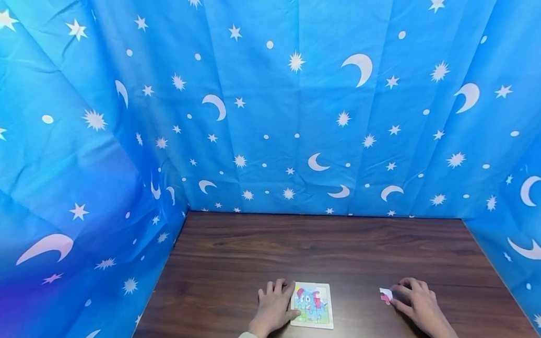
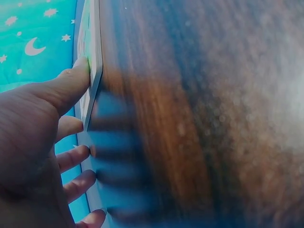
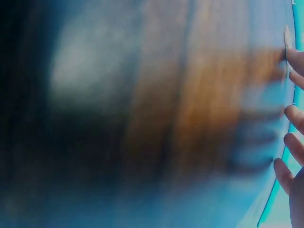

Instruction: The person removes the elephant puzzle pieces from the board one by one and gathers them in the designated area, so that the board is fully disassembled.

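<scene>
A small square jigsaw puzzle [image 1: 312,313] with a pale frame lies flat on the table, showing a blue cartoon elephant with red ears on green. A pale patch shows near its upper right corner. My left hand [image 1: 272,308] rests at its left edge. Seen from the left wrist, the thumb [image 2: 73,83] lies on the puzzle's face and the other fingers are spread along the side. To the right, my right hand [image 1: 418,305] pinches a white and pink puzzle piece [image 1: 385,295] between thumb and fingertips. In the right wrist view the piece [image 3: 287,37] appears only as a thin edge.
Dark wood-grain table [image 1: 246,246] lies under both hands. Blue cloth [image 1: 275,101] printed with white moons and stars hangs behind the table and along its left and right sides.
</scene>
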A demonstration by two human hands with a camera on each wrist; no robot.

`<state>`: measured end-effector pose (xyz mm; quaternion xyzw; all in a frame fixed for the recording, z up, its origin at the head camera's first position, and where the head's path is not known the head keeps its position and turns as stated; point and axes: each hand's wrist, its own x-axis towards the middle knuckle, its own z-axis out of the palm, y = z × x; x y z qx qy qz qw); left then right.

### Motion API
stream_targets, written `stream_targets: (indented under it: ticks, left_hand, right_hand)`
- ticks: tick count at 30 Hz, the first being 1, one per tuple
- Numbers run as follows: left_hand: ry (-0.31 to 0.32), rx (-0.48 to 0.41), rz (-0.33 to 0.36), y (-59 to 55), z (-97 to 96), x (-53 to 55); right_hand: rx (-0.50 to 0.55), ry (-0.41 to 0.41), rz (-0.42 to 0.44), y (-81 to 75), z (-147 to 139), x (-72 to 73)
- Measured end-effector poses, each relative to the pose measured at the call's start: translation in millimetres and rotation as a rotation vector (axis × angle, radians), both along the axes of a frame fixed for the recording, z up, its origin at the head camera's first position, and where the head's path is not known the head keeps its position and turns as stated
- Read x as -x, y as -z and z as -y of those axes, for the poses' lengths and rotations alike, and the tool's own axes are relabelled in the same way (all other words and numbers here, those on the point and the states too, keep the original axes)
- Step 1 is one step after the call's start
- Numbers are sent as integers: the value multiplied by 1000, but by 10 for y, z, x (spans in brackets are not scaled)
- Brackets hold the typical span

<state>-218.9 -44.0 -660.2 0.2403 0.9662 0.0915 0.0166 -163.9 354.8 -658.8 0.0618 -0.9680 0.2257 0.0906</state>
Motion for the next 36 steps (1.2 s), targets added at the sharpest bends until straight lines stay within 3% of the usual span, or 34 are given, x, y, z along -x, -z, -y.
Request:
stream_targets:
  ticks: [6,13,25,36]
  left_hand:
    - [0,-5,-1,2,31,8]
    - [-1,-2,13,13,19,31]
    - [-8,31,16,47,38,36]
    - [-7,-3,-49,74,41,-4]
  right_hand:
    - [56,11,-3,-74,173,64]
    - [89,-39,-107,-158,512,253]
    - [106,-111,-208,-100,1088,462]
    - [57,-266,-150,-62,1570,553]
